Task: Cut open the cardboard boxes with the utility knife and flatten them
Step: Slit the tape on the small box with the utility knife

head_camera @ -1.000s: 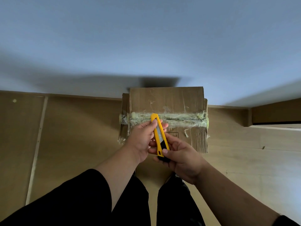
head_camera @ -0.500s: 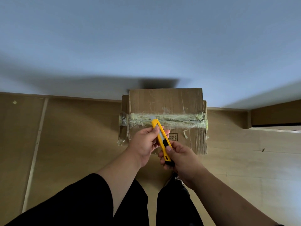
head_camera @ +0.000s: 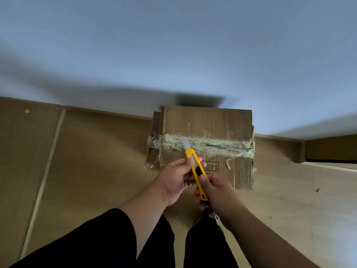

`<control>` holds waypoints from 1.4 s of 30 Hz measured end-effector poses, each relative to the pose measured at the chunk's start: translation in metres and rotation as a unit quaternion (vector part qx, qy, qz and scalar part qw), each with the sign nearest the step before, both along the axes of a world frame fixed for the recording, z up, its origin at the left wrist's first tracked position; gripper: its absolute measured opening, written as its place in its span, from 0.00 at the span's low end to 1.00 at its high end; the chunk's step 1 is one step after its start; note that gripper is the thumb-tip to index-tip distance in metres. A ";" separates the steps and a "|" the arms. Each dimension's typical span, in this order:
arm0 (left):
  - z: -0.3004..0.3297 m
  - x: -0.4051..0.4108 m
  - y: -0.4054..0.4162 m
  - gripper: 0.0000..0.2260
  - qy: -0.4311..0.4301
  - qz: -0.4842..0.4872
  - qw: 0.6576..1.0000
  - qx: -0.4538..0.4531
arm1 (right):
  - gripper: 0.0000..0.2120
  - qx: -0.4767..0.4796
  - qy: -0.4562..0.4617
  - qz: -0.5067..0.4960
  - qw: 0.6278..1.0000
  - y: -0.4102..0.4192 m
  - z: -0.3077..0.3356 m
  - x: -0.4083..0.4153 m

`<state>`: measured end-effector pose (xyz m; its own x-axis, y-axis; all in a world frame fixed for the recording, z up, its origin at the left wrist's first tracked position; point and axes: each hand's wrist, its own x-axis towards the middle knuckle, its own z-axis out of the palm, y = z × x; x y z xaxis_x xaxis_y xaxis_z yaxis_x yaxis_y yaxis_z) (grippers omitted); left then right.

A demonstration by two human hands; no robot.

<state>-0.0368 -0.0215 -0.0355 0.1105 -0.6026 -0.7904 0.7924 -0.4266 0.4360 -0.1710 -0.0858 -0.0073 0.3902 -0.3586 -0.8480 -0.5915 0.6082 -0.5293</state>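
Right hand (head_camera: 218,192) grips a yellow plastic utility knife (head_camera: 196,171); left hand (head_camera: 176,178) pinches its body. The taped brown cardboard box (head_camera: 208,124) lies at twelve o'clock, under the blade.

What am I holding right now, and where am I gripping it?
The yellow utility knife: right hand grips its rear handle, left hand pinches the front body behind the extended blade.
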 end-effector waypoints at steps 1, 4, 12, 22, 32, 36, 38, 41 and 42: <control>-0.002 0.001 0.003 0.14 -0.008 -0.009 1.000 -0.001 | 0.11 0.013 -0.007 0.009 1.000 0.000 0.001 0.000; -0.009 0.007 0.015 0.12 -0.059 -0.068 0.996 0.003 | 0.09 0.024 -0.036 0.062 0.997 0.000 0.002 0.007; -0.023 0.029 0.041 0.06 -0.363 -0.010 0.919 0.155 | 0.02 -0.225 0.032 0.306 0.924 -0.033 -0.009 0.040; -0.065 0.029 0.055 0.42 -0.374 -0.181 0.895 0.163 | 0.19 -0.387 0.114 0.569 0.717 -0.063 -0.017 0.078; -0.064 0.044 0.056 0.42 -0.414 -0.201 0.880 0.115 | 0.21 -0.411 0.145 0.602 0.669 -0.089 -0.011 0.100; -0.061 0.044 0.052 0.42 -0.418 -0.225 0.873 0.108 | 0.19 -0.418 0.153 0.621 0.646 -0.091 -0.011 0.108; -0.060 0.043 0.052 0.42 -0.414 -0.232 0.873 0.109 | 0.19 -0.417 0.149 0.626 0.642 -0.091 -0.012 0.111; -0.060 0.044 0.052 0.42 -0.413 -0.234 0.874 0.108 | 0.19 -0.411 0.142 0.634 0.639 -0.091 -0.012 0.114; -0.060 0.044 0.052 0.42 -0.412 -0.234 0.874 0.105 | 0.19 -0.409 0.142 0.636 0.639 -0.092 -0.012 0.115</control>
